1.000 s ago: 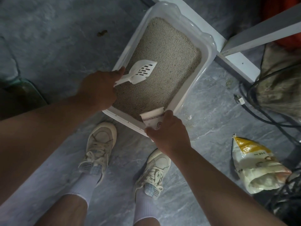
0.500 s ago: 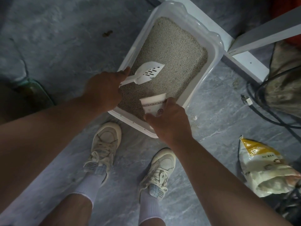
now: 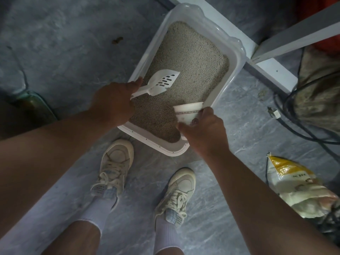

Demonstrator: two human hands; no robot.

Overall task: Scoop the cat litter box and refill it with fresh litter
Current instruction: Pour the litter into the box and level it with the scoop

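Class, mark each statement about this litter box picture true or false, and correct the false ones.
1. The left hand holds a white slotted scoop by its handle. True.
2. The right hand holds a glass jar. False: it grips a white paper cup.
3. The litter box holds no litter. False: grey-beige litter covers its floor.
4. A yellow and white bag lies on the floor to the person's right. True.
5. The scoop is heaped with litter. False: its slotted blade looks bare.
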